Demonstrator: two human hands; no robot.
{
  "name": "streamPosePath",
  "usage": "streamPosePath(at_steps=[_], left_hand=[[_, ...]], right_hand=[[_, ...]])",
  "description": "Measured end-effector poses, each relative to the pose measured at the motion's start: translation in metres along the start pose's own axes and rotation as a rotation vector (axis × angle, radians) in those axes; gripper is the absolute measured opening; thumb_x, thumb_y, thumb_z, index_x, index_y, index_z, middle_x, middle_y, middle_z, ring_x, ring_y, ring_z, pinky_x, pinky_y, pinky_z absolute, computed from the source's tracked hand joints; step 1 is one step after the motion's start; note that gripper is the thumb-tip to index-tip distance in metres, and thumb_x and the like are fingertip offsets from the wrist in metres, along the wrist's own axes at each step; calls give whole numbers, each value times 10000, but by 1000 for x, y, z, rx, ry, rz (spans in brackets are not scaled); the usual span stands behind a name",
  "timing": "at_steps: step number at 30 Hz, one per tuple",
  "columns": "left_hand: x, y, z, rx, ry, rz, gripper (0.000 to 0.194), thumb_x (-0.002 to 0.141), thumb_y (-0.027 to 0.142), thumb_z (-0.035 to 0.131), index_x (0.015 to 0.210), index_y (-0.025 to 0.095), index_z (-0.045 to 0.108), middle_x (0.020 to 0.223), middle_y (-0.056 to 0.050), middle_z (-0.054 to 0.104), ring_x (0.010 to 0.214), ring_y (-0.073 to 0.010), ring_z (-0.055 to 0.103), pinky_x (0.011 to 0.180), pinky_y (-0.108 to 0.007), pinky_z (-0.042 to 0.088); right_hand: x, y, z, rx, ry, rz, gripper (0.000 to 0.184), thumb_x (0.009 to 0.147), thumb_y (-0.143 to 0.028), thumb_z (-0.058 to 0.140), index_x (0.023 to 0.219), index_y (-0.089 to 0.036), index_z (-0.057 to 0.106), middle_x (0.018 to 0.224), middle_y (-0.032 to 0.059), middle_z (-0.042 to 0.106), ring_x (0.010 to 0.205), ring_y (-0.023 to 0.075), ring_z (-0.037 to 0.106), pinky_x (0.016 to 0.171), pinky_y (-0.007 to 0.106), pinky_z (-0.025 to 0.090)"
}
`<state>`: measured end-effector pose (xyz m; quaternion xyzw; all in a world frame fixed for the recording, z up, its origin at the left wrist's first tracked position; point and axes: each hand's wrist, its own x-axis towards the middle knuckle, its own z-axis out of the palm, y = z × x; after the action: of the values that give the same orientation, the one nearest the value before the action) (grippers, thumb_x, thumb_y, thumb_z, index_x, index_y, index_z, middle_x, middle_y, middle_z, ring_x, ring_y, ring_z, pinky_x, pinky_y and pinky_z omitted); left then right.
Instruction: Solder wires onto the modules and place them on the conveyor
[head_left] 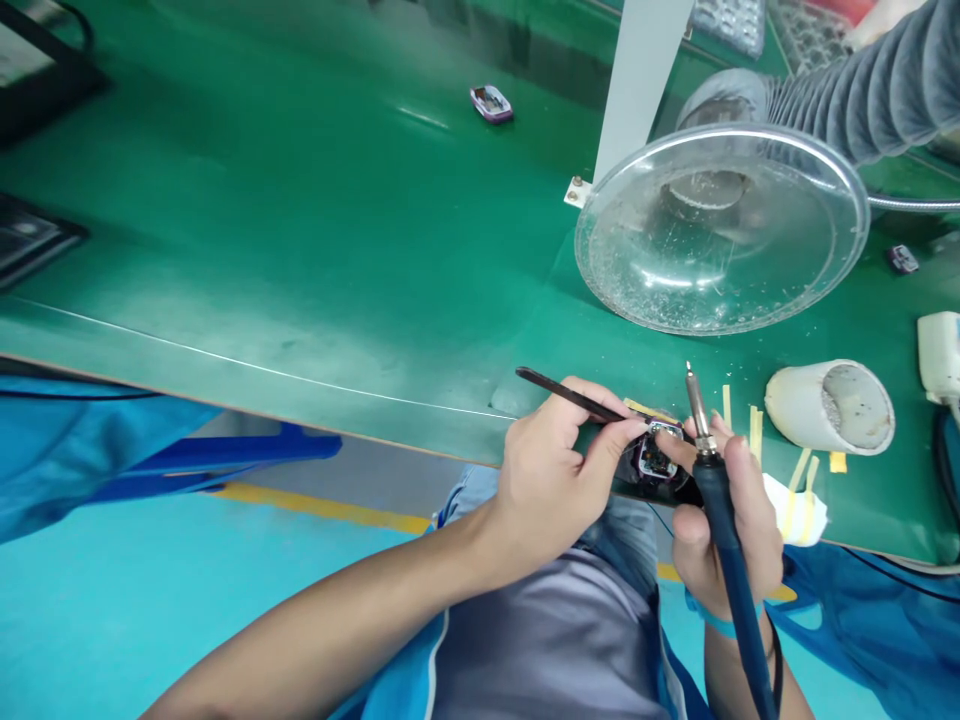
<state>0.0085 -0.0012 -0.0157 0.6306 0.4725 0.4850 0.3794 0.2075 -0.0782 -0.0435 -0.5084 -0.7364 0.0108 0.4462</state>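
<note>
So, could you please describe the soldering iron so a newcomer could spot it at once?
Start from the clear hood over the green bench. Below it in the picture, the right hand holds the soldering iron, its metal tip pointing towards the hood. Its thick dark-blue handle sets it apart from the slim black tool in the left hand.

Workbench, green top (300, 240): carries one purple-rimmed casing (492, 104), far side; one white pot (796, 408), right; yellow strips (756, 432) nearby.

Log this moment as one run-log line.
left hand: holds black tool by open device | right hand: holds iron, tip off device | clear funnel: beyond hands
</note>
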Motion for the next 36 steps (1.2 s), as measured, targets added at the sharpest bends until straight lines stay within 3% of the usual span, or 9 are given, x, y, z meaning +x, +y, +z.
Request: streamPosePath(at_steps=[4, 11, 16, 20, 23, 27, 36], left_hand=[[0, 1, 0, 2, 1, 18, 122, 1045, 143, 813, 1056, 259, 777, 960, 51, 884, 851, -132, 861, 826, -199, 659], [-3, -1, 2, 79, 20, 69, 76, 1056, 192, 814, 1056, 254, 771, 985, 19, 890, 899, -164, 879, 849, -238, 685], [-4, -2, 3, 138, 27, 89, 48, 1062, 211, 795, 1045, 248, 769, 989, -7, 891, 911, -189, 881, 846, -270, 694], [-3, 0, 3, 148, 25, 87, 59, 1054, 193, 784, 1038, 246, 766, 981, -4, 890, 899, -181, 873, 856, -266, 696], [-1, 2, 4, 155, 24, 85, 68, 1052, 187, 787, 1029, 249, 767, 973, 3, 888, 875, -173, 866, 855, -259, 693], [0, 4, 4, 148, 22, 108, 99, 1042, 148, 786, 1038, 245, 768, 958, 16, 881, 834, -147, 850, 859, -229, 683], [2, 4, 5, 161, 21, 106, 84, 1038, 161, 782, 1026, 244, 777, 921, 12, 872, 779, -145, 830, 807, -228, 682]], right_hand=[[5, -4, 2, -56, -8, 2, 725, 1195, -427, 718, 1826, -204, 441, 1381, 183, 823, 1422, 359, 775, 1264, 682, 653], [6, -5, 4, -64, 47, 10, 697, 1184, -389, 742, 1797, -174, 489, 1317, 161, 853, 1317, 353, 821, 1205, 670, 697], [2, -4, -3, 12, 167, 4, 553, 1223, -422, 647, 1703, -148, 624, 1216, 159, 825, 1178, 331, 838, 999, 570, 785], [0, -11, -4, 96, 221, 88, 490, 1212, -490, 656, 1566, -164, 743, 1110, 129, 781, 1111, 334, 834, 862, 515, 775], [-2, -17, -1, 176, 257, 162, 403, 1194, -467, 674, 1459, -186, 790, 998, 78, 752, 1050, 330, 832, 853, 537, 759], [-5, -21, 0, 214, 277, 204, 334, 1176, -440, 678, 1332, -177, 813, 1014, 73, 766, 992, 315, 825, 915, 627, 760], [-7, -23, -2, 221, 242, 221, 294, 1157, -391, 677, 1268, -151, 807, 970, 68, 753, 969, 327, 824, 933, 671, 758]])
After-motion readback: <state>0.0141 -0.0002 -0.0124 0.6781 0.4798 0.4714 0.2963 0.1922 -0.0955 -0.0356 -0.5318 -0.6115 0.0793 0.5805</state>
